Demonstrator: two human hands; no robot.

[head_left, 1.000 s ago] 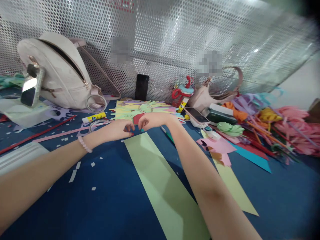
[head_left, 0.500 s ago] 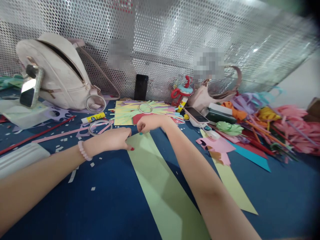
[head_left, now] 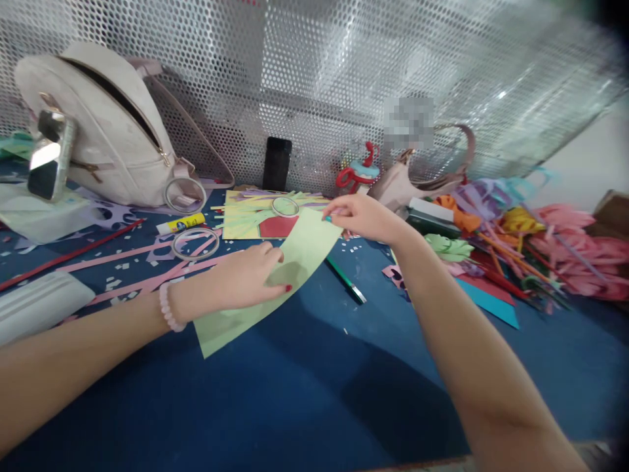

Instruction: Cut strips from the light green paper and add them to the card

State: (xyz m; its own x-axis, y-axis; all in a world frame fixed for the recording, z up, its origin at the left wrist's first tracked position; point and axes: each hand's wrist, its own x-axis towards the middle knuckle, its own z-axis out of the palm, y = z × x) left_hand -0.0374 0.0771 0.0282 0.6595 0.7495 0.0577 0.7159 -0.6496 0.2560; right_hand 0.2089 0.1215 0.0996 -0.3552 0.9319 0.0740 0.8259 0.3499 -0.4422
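A pale green paper strip [head_left: 307,252] slants across the table, its upper right end raised and curved. My right hand [head_left: 371,219] pinches that end between thumb and fingers. Over the strip's middle lies my left hand [head_left: 240,275], fingers slightly bent and thumb apart from them; how firmly it touches the paper cannot be seen. The hand and wrist cover part of the strip. To the right of the paper, a slim green tool with a pale end [head_left: 346,280] rests on the blue table.
Behind is a yellow sheet [head_left: 240,219] with paper strips and a tape roll [head_left: 285,207]. Another tape roll [head_left: 195,244] and a glue stick [head_left: 181,223] lie left. A backpack [head_left: 105,131], upright phone [head_left: 277,164] and handbag [head_left: 393,187] stand back; colourful paper [head_left: 555,239] is heaped right.
The green strip has swung from pointing toward me to lying slantwise to the left. My right hand has carried its end up and right, uncovering the slim green tool. My left hand has shifted right.
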